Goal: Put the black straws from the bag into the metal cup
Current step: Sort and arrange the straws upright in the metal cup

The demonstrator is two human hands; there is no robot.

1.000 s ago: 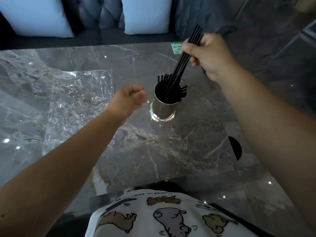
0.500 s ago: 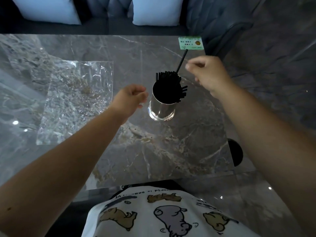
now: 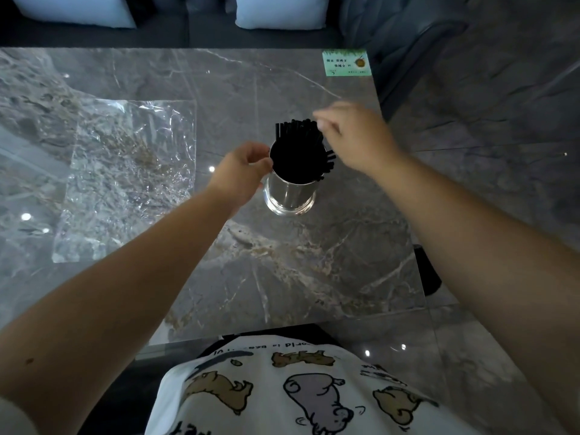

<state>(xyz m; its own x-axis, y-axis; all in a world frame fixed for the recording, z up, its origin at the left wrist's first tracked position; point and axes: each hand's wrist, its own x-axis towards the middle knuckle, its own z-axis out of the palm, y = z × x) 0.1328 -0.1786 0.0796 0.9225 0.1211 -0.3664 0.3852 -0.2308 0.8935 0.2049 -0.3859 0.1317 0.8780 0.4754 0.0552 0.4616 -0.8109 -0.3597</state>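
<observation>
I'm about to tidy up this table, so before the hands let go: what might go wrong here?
1. The cup is packed, and the straws fan out past its rim on the right; a brush from the right hand beside them might flick some out.
2. The left hand sits against the cup's rim; a push there might tip the tall cup.
3. The bag lies flat and loose on the table; an arm sweep might drag it off.

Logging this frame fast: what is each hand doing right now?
Left hand: curled against the metal cup rim; grip unclear.
Right hand: loosely open over the black straws, holding nothing.
</observation>
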